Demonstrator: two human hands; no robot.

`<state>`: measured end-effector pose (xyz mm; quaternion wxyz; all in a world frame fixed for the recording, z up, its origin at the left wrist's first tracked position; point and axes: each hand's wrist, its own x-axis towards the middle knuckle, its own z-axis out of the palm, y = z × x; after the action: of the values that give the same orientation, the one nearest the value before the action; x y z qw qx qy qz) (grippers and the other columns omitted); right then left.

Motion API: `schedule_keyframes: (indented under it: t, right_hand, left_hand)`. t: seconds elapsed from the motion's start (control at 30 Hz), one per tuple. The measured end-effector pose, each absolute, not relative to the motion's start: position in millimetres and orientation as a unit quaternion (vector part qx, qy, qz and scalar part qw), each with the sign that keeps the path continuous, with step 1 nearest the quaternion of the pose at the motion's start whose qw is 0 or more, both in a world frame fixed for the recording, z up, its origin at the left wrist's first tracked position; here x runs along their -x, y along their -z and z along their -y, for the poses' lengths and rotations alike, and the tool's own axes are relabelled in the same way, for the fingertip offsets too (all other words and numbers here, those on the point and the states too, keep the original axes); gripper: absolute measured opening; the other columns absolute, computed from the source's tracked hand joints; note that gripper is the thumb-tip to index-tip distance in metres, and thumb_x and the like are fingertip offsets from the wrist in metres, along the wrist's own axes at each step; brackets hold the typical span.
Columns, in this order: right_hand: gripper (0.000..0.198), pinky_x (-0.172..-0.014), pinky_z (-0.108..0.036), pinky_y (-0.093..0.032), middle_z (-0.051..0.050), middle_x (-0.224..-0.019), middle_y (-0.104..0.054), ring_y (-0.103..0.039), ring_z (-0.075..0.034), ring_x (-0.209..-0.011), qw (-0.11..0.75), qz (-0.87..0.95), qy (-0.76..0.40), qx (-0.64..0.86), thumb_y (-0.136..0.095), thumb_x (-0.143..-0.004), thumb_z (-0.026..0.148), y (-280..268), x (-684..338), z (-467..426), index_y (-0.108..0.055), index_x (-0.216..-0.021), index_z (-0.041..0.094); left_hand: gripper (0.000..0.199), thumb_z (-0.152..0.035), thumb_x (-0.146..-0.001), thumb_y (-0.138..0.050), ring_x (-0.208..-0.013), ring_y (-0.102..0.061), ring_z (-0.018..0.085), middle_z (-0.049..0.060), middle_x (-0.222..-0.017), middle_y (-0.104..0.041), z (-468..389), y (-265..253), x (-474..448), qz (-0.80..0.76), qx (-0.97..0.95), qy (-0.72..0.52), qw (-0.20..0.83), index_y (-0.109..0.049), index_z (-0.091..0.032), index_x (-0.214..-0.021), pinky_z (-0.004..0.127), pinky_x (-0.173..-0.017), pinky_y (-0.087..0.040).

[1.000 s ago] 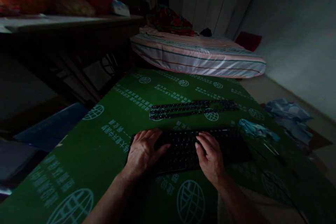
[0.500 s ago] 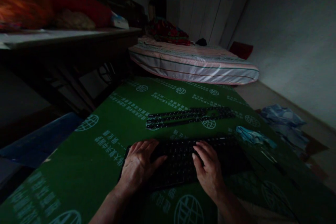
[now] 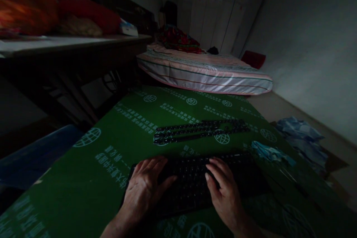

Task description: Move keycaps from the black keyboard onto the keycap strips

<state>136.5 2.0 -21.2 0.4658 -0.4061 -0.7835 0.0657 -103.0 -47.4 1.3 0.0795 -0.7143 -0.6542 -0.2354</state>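
Note:
A black keyboard (image 3: 189, 187) lies on the green sheet, its letters showing as small pale marks. My left hand (image 3: 146, 180) rests over its left end, fingers stretched out and thumb spread toward the middle. Over the right-centre keys sits my right hand (image 3: 223, 186), with its fingers slightly bent and apart. Neither hand grasps anything. The keyboard's right end is dark, and I cannot tell whether keys are there. Beyond it, several small black keycaps (image 3: 181, 132) are laid out in long rows.
Right of the keyboard are a blue-white cloth (image 3: 272, 152) and a thin screwdriver-like tool (image 3: 295, 182). The green printed sheet (image 3: 117, 134) covers the tabletop. A striped bed (image 3: 206, 72) stands beyond, and a desk (image 3: 92, 42) holding bags is at left. Crumpled fabric (image 3: 302, 134) lies at right.
The view has tilted up slightly, so the tabletop things appear lower. Both hands keep nearly the same places on the keyboard.

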Motion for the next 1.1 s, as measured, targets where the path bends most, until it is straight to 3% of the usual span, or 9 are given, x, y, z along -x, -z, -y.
schedule_keyframes:
  t: [0.27, 0.57, 0.8, 1.1]
  right_hand:
    - [0.021, -0.09, -0.045, -0.051, -0.01, -0.109, -0.063, -0.057, -0.024, -0.105, 0.423, 0.798, -0.033, 0.428, -0.054, -0.084, 0.028, 0, -132, -68, -0.067, -0.099, 0.022]
    - [0.024, -0.09, -0.043, -0.046, -0.011, -0.104, -0.064, -0.054, -0.026, -0.105, 0.288, 0.851, 0.053, 0.435, -0.06, -0.079, 0.032, 14, -112, -174, -0.069, -0.099, 0.021]
    - [0.03, -0.086, -0.043, -0.045, -0.014, -0.105, -0.063, -0.053, -0.028, -0.106, 0.217, 0.849, 0.07, 0.477, -0.058, -0.082, 0.042, 20, -103, -198, -0.069, -0.099, 0.019]
    - [0.029, -0.087, -0.042, -0.043, -0.013, -0.105, -0.063, -0.052, -0.027, -0.106, 0.185, 0.852, 0.06, 0.486, -0.057, -0.083, 0.044, 19, -100, -199, -0.071, -0.095, 0.021]
  left_hand:
    - [0.047, -0.053, -0.081, -0.055, -0.095, -0.063, 0.028, 0.01, -0.106, -0.068, 49, 0, 104, 0.649, 0.719, 0.23, 0.095, -0.062, -0.018, -0.11, 0.045, -0.081, -0.051]
    - [0.044, -0.052, -0.08, -0.056, -0.095, -0.064, 0.028, 0.009, -0.108, -0.068, 51, 3, 104, 0.649, 0.715, 0.239, 0.102, -0.062, -0.02, -0.11, 0.046, -0.081, -0.052]
    - [0.042, -0.051, -0.081, -0.055, -0.094, -0.063, 0.027, 0.009, -0.106, -0.068, 54, 1, 102, 0.651, 0.715, 0.238, 0.091, -0.062, -0.021, -0.109, 0.046, -0.081, -0.052]
    - [0.041, -0.049, -0.081, -0.056, -0.095, -0.062, 0.027, 0.009, -0.107, -0.067, 52, 2, 102, 0.649, 0.716, 0.237, 0.096, -0.061, -0.019, -0.11, 0.045, -0.082, -0.051]
